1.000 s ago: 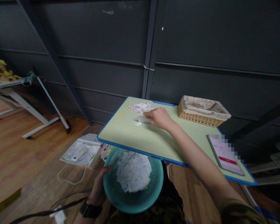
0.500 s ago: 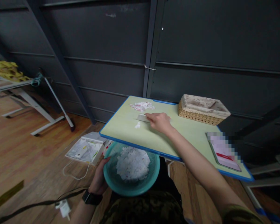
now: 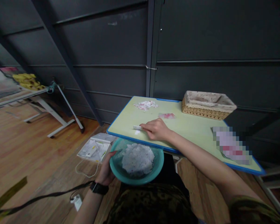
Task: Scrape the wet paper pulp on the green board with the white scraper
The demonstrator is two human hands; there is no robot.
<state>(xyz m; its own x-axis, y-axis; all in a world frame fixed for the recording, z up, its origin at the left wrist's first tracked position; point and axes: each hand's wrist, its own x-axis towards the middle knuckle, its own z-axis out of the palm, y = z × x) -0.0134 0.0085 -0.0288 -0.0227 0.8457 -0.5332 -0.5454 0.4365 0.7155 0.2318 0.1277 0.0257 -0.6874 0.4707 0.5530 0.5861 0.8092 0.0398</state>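
My left hand (image 3: 107,171) grips the left rim of a teal plastic basket (image 3: 135,181), held just below the table's near edge. Inside the basket lies a heap of white scraps (image 3: 138,159) that look like shredded paper. Over the pale green tabletop (image 3: 124,122), my right hand (image 3: 157,130) is closed on a flat white scraper-like piece (image 3: 137,127), whose exact kind I cannot make out. A few white bits (image 3: 137,132) lie at its near side, close to the table edge.
Farther back on the table are a pile of white scraps (image 3: 146,105) and a pinkish patch of scraps (image 3: 167,115). A cloth-lined wicker basket (image 3: 202,111) stands at the back right, a blurred flat object (image 3: 231,144) at right. An open white box (image 3: 93,150) sits at lower left.
My right hand has drawn the white piece toward the near table edge, with the small bits. The pinkish scraps behind it now show. The view has shifted slightly left.
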